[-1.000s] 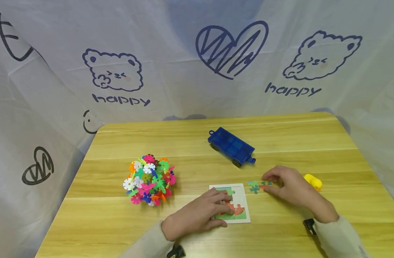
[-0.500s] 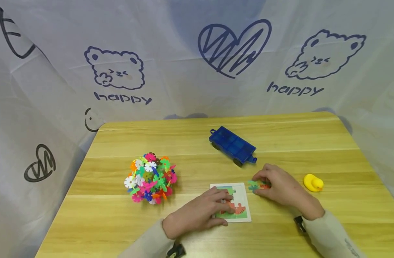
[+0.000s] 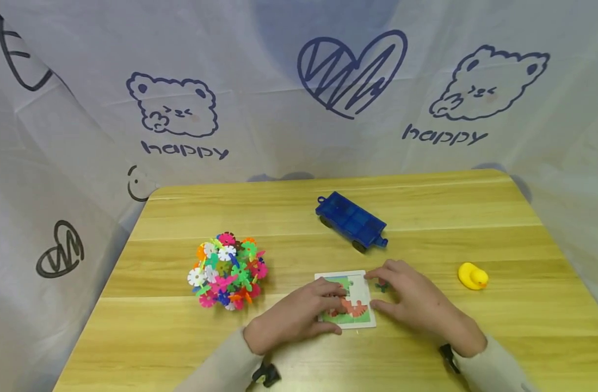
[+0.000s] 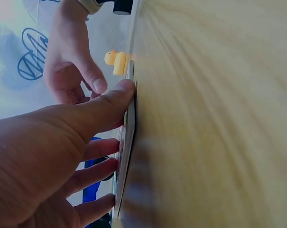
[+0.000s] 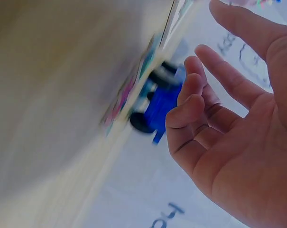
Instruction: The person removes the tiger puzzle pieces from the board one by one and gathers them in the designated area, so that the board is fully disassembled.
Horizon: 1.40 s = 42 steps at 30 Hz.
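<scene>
A small jigsaw puzzle board point(image 3: 357, 326) with a white frame lies on the table. Its picture is red and green, with a bare white patch at the upper right. My left hand point(image 3: 303, 313) rests on its left part, fingers spread over the picture and thumb point(image 4: 119, 95) at the near edge. Over the board's right edge hovers my right hand point(image 3: 413, 302), thumb and fingers apart with nothing between them. Loose puzzle pieces point(image 5: 129, 88) lie on the table beneath it; in the head view the right hand covers most of them.
Behind the board stands a blue toy wagon point(image 3: 352, 220). A ball of colourful flower-shaped plastic discs point(image 3: 227, 272) sits to the left, and a yellow rubber duck point(image 3: 472, 276) to the right. A white cloth with drawings point(image 3: 259, 109) hangs behind the table point(image 3: 426, 212).
My right hand has moved left from the loose pieces to the board's right edge, and the pieces now lie nearer the board. The board has slid slightly away from me under my left hand.
</scene>
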Each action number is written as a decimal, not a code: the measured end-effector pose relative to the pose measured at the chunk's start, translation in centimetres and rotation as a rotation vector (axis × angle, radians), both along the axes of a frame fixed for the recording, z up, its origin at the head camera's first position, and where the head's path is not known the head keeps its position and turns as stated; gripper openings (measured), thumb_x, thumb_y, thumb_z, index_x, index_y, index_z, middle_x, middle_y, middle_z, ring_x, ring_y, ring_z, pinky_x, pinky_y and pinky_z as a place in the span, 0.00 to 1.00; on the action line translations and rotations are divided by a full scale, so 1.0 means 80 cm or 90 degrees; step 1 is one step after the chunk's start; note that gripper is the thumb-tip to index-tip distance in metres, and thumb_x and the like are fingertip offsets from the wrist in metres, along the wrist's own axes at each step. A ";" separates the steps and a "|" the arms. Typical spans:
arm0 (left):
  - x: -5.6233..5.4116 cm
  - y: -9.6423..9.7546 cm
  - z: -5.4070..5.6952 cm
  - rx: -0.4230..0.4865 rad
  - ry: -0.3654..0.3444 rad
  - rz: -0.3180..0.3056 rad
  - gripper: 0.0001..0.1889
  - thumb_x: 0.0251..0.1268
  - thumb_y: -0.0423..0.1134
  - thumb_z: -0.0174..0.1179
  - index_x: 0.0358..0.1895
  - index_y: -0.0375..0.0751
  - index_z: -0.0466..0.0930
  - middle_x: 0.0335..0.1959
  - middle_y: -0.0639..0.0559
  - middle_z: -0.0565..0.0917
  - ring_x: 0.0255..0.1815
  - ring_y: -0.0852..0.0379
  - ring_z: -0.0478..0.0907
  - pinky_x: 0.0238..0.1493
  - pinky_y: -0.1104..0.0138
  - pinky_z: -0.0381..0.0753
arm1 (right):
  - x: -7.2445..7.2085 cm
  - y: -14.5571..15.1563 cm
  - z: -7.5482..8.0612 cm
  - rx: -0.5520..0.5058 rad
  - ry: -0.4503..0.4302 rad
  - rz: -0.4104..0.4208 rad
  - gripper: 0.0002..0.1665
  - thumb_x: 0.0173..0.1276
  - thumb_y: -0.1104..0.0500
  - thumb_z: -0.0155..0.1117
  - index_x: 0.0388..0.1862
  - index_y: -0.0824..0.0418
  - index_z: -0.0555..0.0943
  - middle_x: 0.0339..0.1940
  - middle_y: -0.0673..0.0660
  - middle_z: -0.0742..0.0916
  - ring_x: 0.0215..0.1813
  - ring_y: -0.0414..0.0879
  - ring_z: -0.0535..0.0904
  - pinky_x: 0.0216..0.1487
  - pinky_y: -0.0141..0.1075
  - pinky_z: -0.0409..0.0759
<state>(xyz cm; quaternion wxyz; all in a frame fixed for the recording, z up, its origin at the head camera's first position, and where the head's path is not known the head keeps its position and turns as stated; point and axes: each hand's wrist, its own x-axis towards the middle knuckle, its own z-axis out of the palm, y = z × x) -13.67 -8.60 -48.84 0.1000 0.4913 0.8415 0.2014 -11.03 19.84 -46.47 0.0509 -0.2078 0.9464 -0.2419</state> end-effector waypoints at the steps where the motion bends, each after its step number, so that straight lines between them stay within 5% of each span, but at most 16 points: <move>1: 0.000 0.000 0.000 -0.002 0.004 -0.002 0.20 0.72 0.53 0.73 0.61 0.49 0.90 0.72 0.51 0.83 0.76 0.54 0.78 0.83 0.61 0.74 | 0.003 -0.004 -0.001 0.006 -0.002 0.007 0.25 0.68 0.51 0.83 0.62 0.52 0.88 0.48 0.46 0.85 0.48 0.41 0.78 0.51 0.42 0.85; 12: 0.003 0.005 0.006 -0.043 0.029 -0.027 0.19 0.77 0.53 0.69 0.63 0.50 0.89 0.72 0.52 0.84 0.76 0.53 0.77 0.83 0.62 0.74 | 0.013 -0.023 -0.010 0.028 -0.027 0.036 0.15 0.65 0.50 0.85 0.48 0.48 0.90 0.45 0.42 0.83 0.48 0.39 0.76 0.49 0.38 0.83; 23: 0.003 0.003 0.006 -0.023 0.032 -0.021 0.20 0.76 0.52 0.70 0.63 0.48 0.89 0.70 0.51 0.85 0.76 0.53 0.77 0.82 0.64 0.75 | 0.008 -0.027 -0.007 0.006 -0.084 0.035 0.16 0.67 0.49 0.84 0.48 0.48 0.86 0.48 0.43 0.84 0.50 0.38 0.79 0.55 0.43 0.85; 33: 0.002 0.002 0.006 -0.005 0.042 -0.029 0.18 0.74 0.51 0.72 0.60 0.49 0.90 0.67 0.52 0.85 0.71 0.54 0.79 0.80 0.65 0.76 | 0.003 -0.023 -0.010 -0.118 -0.138 0.053 0.15 0.68 0.57 0.82 0.46 0.49 0.82 0.33 0.42 0.83 0.33 0.32 0.74 0.34 0.29 0.76; 42: 0.003 0.001 0.007 -0.021 0.028 -0.022 0.19 0.76 0.52 0.70 0.62 0.48 0.89 0.70 0.51 0.84 0.74 0.53 0.77 0.82 0.63 0.75 | 0.002 -0.008 -0.011 -0.205 -0.148 0.055 0.05 0.81 0.61 0.68 0.46 0.50 0.86 0.34 0.43 0.88 0.35 0.31 0.79 0.38 0.29 0.83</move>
